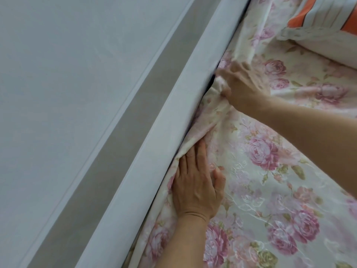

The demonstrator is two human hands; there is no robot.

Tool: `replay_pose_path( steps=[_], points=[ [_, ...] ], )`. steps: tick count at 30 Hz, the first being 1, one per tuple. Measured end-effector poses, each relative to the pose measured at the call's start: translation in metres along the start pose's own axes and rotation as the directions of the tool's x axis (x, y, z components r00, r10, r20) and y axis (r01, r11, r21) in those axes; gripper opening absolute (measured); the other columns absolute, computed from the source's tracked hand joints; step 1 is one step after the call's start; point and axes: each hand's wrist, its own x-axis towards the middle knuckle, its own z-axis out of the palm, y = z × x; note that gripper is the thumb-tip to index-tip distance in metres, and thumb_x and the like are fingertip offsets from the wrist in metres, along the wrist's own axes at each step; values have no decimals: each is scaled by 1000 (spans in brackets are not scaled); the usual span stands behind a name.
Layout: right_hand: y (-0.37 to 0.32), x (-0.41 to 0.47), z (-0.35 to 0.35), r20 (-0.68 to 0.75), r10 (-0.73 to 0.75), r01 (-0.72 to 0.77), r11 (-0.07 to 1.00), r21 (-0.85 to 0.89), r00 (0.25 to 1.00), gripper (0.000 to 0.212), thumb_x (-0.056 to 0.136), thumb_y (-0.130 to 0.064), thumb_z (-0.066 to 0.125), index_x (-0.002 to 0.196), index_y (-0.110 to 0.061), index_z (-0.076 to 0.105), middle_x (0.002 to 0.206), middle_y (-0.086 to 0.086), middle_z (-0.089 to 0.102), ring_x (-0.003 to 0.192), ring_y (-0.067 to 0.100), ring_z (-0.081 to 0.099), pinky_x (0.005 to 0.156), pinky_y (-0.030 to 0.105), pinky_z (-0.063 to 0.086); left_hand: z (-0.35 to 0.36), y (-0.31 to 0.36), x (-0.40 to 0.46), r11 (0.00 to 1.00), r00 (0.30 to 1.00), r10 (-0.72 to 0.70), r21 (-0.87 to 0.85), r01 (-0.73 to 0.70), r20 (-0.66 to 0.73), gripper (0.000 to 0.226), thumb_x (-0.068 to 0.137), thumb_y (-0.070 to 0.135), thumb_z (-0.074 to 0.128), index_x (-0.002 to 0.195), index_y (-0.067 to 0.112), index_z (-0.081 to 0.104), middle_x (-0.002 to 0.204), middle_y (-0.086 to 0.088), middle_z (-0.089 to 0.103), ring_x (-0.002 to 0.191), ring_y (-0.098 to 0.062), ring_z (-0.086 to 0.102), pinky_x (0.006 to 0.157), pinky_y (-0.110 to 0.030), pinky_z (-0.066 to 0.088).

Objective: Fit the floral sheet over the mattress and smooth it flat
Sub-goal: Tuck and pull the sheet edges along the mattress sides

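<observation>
The floral sheet (270, 161) is thin, soft cloth: light in your hands, limp, and quick to bunch or slide over the mattress beneath, so you will likely do best to take it at the loose edge along the left of the bed, where it meets the pale grey padded panel (154, 122).

Your right hand (245, 88), at the far end of that edge, has its fingers curled round a gathered wad of the hem, just beside the dark gap between bed and panel; it is blurred, so the exact finger positions are unclear. Your left hand (195, 182), nearer you, lies flat with straight fingers pressing the cloth down against the edge, holding nothing.

The sheet is cream with large pink roses and olive leaves, with a slightly shiny, embossed weave. It covers the bed top, ridged between your hands and flatter to the right. A striped orange and white pillow (324, 22) lies on it at the far right.
</observation>
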Motion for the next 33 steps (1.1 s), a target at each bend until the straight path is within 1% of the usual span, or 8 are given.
replay_pose_path(
  steps=[2, 6, 10, 14, 18, 22, 26, 33],
  points=[
    [4, 6, -2, 100, -39, 36, 999, 31, 994, 25, 92, -16, 51, 114, -23, 58, 106, 5, 57, 99, 26, 51, 66, 33, 39, -1, 0, 0, 1000, 1000, 5, -3, -5, 0, 75, 80, 40, 47, 148, 12, 32, 150, -9, 39, 130, -26, 42, 112, -32, 21],
    [-2, 10, -7, 118, -98, 100, 995, -13, 988, 10, 88, -9, 46, 87, -18, 51, 85, 6, 61, 67, 26, 47, 49, 27, 21, 0, 0, 0, 1000, 1000, 4, -12, -4, 1, 73, 82, 41, 44, 148, 13, 32, 149, -8, 40, 128, -26, 44, 110, -34, 24],
    [-11, -2, -9, -95, 34, -4, 955, 296, 995, 4, 89, -13, 41, 87, -14, 44, 78, 12, 57, 66, 33, 52, 54, 37, 40, 0, 1, 0, 1000, 1000, 4, -10, -4, -2, 72, 83, 41, 43, 148, 13, 33, 148, -9, 41, 126, -27, 45, 109, -34, 26],
    [-33, -1, -1, -207, 157, 13, 767, 642, 966, 6, 86, -13, 35, 86, -15, 40, 76, 10, 59, 69, 34, 60, 60, 46, 51, 2, 1, -1, 1000, 1000, 4, -20, -4, 2, 73, 82, 40, 45, 149, 14, 30, 148, -8, 41, 127, -26, 44, 109, -35, 32],
    [-35, -6, 8, -149, 242, -51, 661, 748, 959, 12, 86, -4, 37, 88, -10, 47, 70, -1, 53, 63, 16, 51, 56, 26, 42, 3, 1, -2, 1000, 1000, 3, -15, -3, 1, 76, 82, 41, 44, 150, 12, 27, 150, -9, 39, 129, -25, 45, 107, -35, 36],
    [-21, -15, 26, -25, 78, -43, 754, 656, 997, 13, 93, -23, 46, 96, -11, 53, 87, 0, 52, 82, 18, 49, 71, 30, 38, 3, 2, 1, 999, 999, -28, 17, 27, 18, 81, 82, 46, 42, 151, 9, 23, 152, -13, 35, 132, -26, 43, 107, -38, 39],
    [-9, -10, 37, 23, -201, 189, 950, 249, 979, 35, 92, -46, 34, 89, -19, 55, 111, -3, 60, 123, 16, 42, 103, 40, 29, 4, 2, 5, 997, 998, -54, 50, 52, 43, 84, 80, 53, 39, 150, 8, 25, 149, -13, 39, 130, -25, 45, 101, -36, 42],
    [-27, 11, 39, 282, -60, 95, 989, -111, 957, 57, 89, -45, 23, 122, -16, 58, 139, 1, 47, 136, 17, 27, 109, 58, 9, -1, 1, 22, 989, 985, -143, 51, 139, 98, 90, 76, 62, 21, 151, 13, 20, 147, -6, 42, 125, -23, 50, 87, -38, 49]
  ],
)
